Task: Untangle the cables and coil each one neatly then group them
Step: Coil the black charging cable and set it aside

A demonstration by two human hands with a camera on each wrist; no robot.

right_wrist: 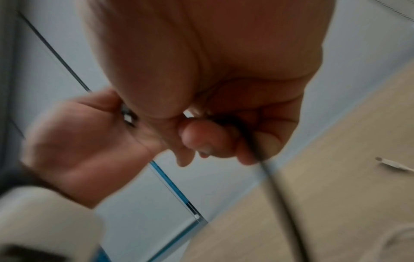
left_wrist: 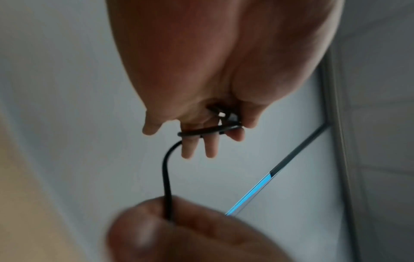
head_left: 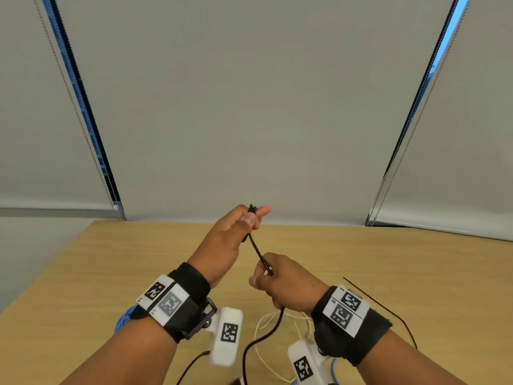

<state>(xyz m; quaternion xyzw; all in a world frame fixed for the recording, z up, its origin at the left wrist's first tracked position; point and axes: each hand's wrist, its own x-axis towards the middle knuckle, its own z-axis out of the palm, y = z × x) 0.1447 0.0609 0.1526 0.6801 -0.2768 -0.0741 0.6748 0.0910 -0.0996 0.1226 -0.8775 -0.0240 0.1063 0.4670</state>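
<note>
White cable [head_left: 277, 326] and blue cable [head_left: 123, 319] lie loose on wooden table [head_left: 416, 273], close to person, under wrists. Black cable [head_left: 259, 339] climbs from table up into right hand [head_left: 286, 284]. Right hand curled, pinches black cable between thumb and fingers. Cable then runs tight, slanting up to left hand [head_left: 230, 240], held higher and farther away. Left hand pinches cable end with thumb; cable loops round its fingers [left_wrist: 190, 148]. Grey window blinds [head_left: 249, 107] hang behind table.
</note>
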